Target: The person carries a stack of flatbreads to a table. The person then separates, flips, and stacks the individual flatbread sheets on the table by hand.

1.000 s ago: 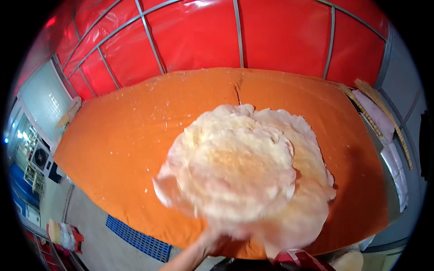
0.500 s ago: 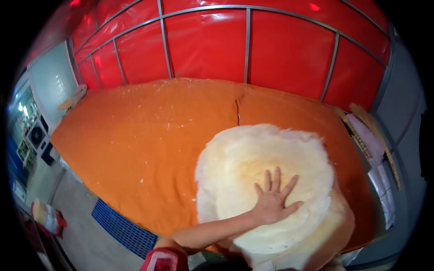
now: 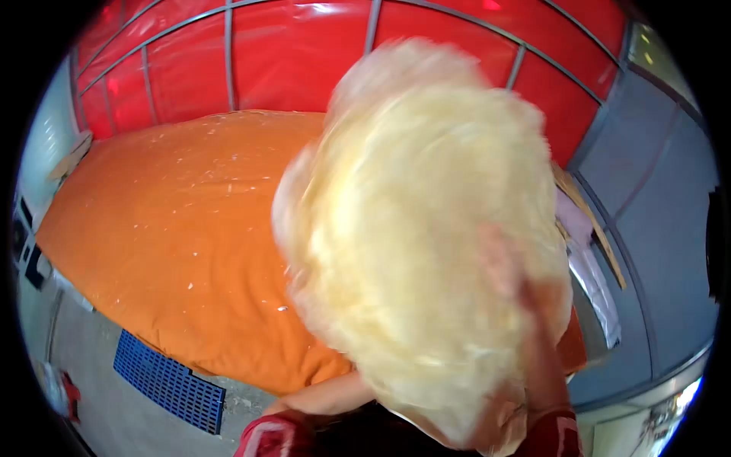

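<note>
A large pale, yellowish sheet-like stack with ragged edges [image 3: 411,221], blurred by motion, is raised above the orange cloth-covered table [image 3: 190,228]. My right hand [image 3: 502,259] lies against the stack's face on the right; its fingers are smeared by motion. The left forearm reaches in from the bottom and passes beneath the stack, which hides my left hand. Red sleeves show on both arms at the bottom edge.
Red sheeting on a metal frame [image 3: 289,68] stands behind the table. At the right are a brush-like wooden tool [image 3: 601,236] and silvery wrapping [image 3: 594,293]. A blue slatted mat [image 3: 167,385] lies on the floor at lower left.
The stack has risen off the cloth towards the camera and tilted up. My left hand, earlier spread flat on top of it, is now hidden below; my right hand has come into view.
</note>
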The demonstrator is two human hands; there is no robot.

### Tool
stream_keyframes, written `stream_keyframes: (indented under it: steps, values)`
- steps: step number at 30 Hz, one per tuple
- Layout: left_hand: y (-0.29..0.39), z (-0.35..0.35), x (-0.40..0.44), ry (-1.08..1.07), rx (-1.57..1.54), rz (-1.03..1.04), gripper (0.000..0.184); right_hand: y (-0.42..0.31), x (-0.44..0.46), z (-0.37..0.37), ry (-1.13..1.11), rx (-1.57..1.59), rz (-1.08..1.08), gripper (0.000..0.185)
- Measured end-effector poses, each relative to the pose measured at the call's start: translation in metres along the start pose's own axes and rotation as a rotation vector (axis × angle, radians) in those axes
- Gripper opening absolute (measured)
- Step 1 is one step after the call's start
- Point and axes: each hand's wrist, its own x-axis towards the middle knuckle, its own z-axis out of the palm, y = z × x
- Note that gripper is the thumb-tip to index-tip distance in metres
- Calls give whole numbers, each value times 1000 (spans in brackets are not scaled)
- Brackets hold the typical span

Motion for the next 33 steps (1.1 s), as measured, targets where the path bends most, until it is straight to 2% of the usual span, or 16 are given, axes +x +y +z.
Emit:
stream_keyframes:
  steps: [2, 3, 4, 6, 8, 10, 12, 14, 19, 24, 26, 28, 29, 30, 32, 33]
  values:
    - [-9, -75, -64, 18, -575, -257, 49, -8, -35, 91, -203, -187, -17, 57]
    - [-12, -98, -94, 45, -796, -380, 48, -12, -65, 146, -236, -99, 13, 58]
    - [-3, -104, -120, 156, -764, -465, 47, -13, -86, 179, -261, -12, 33, 60]
    - [46, -64, -163, 471, -287, -723, 41, -12, -68, 163, -303, 47, 78, 66]
    - [89, -53, -197, 411, -126, -792, 34, -10, -70, 142, -375, 105, 126, 73]
    - [114, -64, -216, 393, 103, -573, 25, -11, -71, 122, -293, 493, 63, 95]
    - [127, -74, -211, 424, 247, -263, 22, -41, -84, 104, -307, 389, 11, 105]
    - [129, -55, -178, 498, 272, -212, 22, -62, -96, 98, -353, 124, -148, 101]
    - [92, -45, -98, 476, 185, -164, 21, -41, -90, 103, -481, 228, -75, 91]
    - [70, -68, -55, 477, -62, -229, 25, -76, -96, 108, -322, 273, -244, 82]
    - [67, -60, -42, 362, 0, -118, 26, -71, -94, 115, -241, 318, -265, 69]
    - [63, -50, -32, 400, 41, -68, 24, -61, -93, 118, -300, 663, -7, 57]
    - [59, -51, -28, 493, 130, -61, 23, -59, -94, 119, -249, 843, 141, 39]
    - [55, -53, -23, 580, 219, -52, 21, -60, -90, 113, -246, 837, 139, 39]
    - [43, -56, -15, 558, 326, -96, 25, -67, -81, 100, -497, 600, 279, 25]
    - [37, -53, -13, 533, 445, -52, 27, -76, -83, 111, 24, 448, -87, 12]
